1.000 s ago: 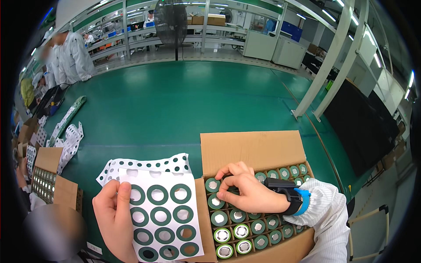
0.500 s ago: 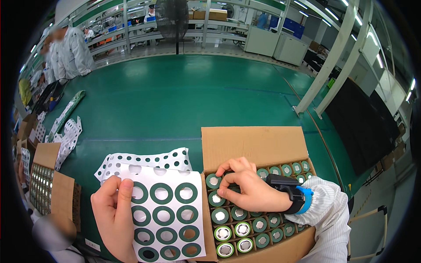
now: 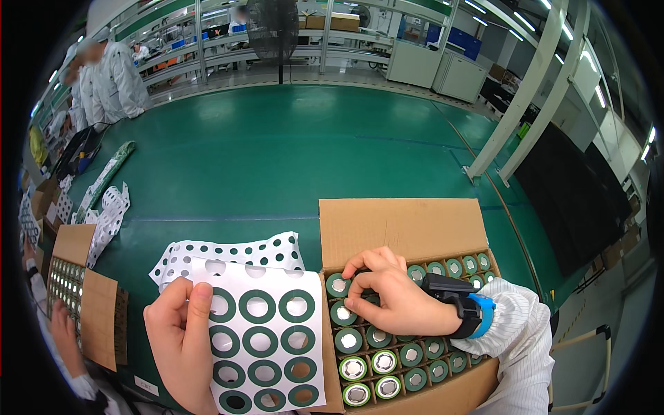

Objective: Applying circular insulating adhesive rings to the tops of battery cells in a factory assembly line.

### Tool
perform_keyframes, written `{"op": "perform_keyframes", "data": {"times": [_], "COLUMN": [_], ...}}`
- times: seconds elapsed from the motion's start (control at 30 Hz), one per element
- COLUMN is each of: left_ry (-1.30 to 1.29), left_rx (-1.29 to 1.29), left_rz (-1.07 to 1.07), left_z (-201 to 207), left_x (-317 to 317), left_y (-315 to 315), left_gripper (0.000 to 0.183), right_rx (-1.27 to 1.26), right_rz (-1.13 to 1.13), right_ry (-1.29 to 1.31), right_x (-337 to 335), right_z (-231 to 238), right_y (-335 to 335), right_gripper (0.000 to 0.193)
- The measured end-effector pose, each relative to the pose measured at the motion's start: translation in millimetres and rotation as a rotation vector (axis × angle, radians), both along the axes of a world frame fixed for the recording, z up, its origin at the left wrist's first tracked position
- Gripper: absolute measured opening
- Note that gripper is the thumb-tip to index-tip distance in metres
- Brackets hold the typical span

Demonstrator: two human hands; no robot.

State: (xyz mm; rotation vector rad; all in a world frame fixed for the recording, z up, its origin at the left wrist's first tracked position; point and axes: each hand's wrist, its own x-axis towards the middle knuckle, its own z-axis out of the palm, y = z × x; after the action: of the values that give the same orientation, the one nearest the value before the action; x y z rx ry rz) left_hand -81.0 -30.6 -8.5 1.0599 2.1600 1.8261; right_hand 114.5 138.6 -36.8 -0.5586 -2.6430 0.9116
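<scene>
Between its thumb and bent fingers, my left hand [image 3: 178, 339] holds a white sticker sheet [image 3: 279, 324] by the left edge. Green ring stickers [image 3: 257, 319] with punched-out centres line the sheet in rows. My right hand [image 3: 391, 297] rests over an open cardboard box [image 3: 401, 232], fingers bent and drawn together at the far-left cells. Whatever is between those fingertips is hidden. Upright cylindrical battery cells [image 3: 348, 339] fill the box's divided slots. Most carry green rings on top; several near the front left are bright green-rimmed with bare metal tops [image 3: 353, 369].
A used perforated sheet [image 3: 181, 254] lies behind my sticker sheet. At left stand another box of cells [image 3: 100, 318], a co-worker's hand [image 3: 66, 339] beside it, and crumpled backing strips [image 3: 111, 214]. Metal posts [image 3: 512, 90] rise at the right table edge.
A co-worker's hand has come up to the cell box at far left. My two hands and the sticker sheet have stayed nearly still.
</scene>
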Motion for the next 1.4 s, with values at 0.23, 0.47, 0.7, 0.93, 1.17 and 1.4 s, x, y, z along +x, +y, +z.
{"op": "perform_keyframes", "data": {"times": [0.23, 0.47, 0.7, 0.93, 1.17, 1.4], "left_ry": [-0.011, 0.050, 0.055, 0.052, -0.042, -0.023], "left_rx": [-0.008, -0.014, -0.015, -0.022, -0.162, -0.142], "left_rz": [-0.011, 0.002, -0.009, -0.011, -0.134, -0.109], "left_z": [-1.7, 0.4, 0.4, 1.2, 8.8, 7.7], "left_x": [-1.4, -0.8, -1.9, 0.0, -4.8, -2.8], "left_y": [0.2, 1.5, 0.3, -0.7, -10.8, -4.3], "left_gripper": [0.036, 0.036, 0.036, 0.036, 0.023, 0.028], "right_rx": [0.033, 0.064, 0.132, 0.352, 0.568, 0.731], "right_rz": [0.011, 0.007, -0.003, 0.037, 0.043, 0.066], "right_ry": [0.011, 0.030, 0.048, 0.068, -0.047, -0.060], "right_x": [0.1, -0.8, -2.2, -2.7, -2.0, -3.5], "right_z": [-0.3, -1.0, -2.0, -0.1, 8.3, 10.5], "right_y": [-0.4, -1.9, -5.8, -10.9, -13.6, -12.2], "right_gripper": [0.012, 0.012, 0.013, 0.010, 0.012, 0.008]}}
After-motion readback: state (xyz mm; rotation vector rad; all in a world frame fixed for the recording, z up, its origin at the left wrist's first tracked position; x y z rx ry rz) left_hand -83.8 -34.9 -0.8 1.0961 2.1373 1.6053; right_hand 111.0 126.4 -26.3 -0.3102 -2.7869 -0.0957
